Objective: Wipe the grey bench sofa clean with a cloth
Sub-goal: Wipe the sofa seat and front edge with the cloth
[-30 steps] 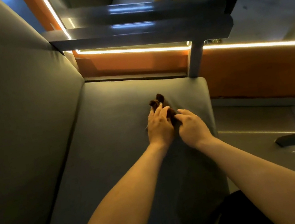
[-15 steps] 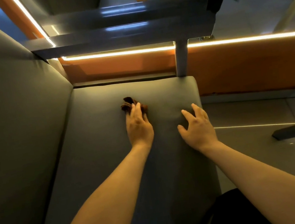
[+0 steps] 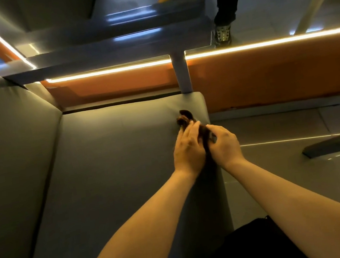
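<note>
The grey sofa (image 3: 106, 184) fills the space under and to the left of both hands, and its backrest (image 3: 7, 156) rises far to the left of them. Beyond the hands an orange panel (image 3: 268, 76) runs across, topped by a light strip (image 3: 262, 44). The floor (image 3: 277, 129) lies to the right of the right hand. A metal rail (image 3: 107, 56) crosses above the seat's far end, and its post (image 3: 181, 72) stands straight ahead of the fingertips.

The left hand (image 3: 187, 150) and right hand (image 3: 224, 145) sit side by side at the seat's right edge, near its far corner. The brown cloth (image 3: 185, 118) is bunched on the seat between and just ahead of them. The left hand presses on it with extended fingers. The right hand's curled fingers pinch its near part.
</note>
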### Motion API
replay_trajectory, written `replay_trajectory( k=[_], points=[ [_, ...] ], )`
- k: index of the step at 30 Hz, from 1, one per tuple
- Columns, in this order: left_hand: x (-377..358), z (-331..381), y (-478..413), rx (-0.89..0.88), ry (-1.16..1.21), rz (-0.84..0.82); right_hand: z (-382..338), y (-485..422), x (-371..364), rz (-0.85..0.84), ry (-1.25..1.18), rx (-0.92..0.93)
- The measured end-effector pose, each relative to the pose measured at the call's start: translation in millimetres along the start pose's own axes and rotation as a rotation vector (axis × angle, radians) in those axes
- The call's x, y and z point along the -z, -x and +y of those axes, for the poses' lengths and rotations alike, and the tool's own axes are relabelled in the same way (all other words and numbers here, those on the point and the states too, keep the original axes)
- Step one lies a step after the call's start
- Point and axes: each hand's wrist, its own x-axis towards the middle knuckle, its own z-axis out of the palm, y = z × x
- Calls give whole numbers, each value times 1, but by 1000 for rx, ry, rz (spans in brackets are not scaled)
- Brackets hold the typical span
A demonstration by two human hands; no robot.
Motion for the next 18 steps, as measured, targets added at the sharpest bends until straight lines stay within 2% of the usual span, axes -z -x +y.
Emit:
replay_trajectory(
  k=[3,5,7,9,10,14,18],
  points=[
    [5,1,-2,-92,-33,-4,3,1,3,-18,-14,-7],
    [17,-16,-10,-49,-84,123,7,2,6,-48,-6,-10],
    [31,-35,-22,140,-76,273,10,3,6,-72,-24,-10],
    [32,-35,-31,328,-21,311,14,2,4,-81,-70,-27],
    [26,-26,-34,349,-12,307,16,1,4,-84,-91,-34],
    [-14,20,-38,234,-41,248,26,-9,10,-138,-213,-85],
    [-26,30,-39,210,-93,206,41,-17,27,-223,-511,-232]
  ],
)
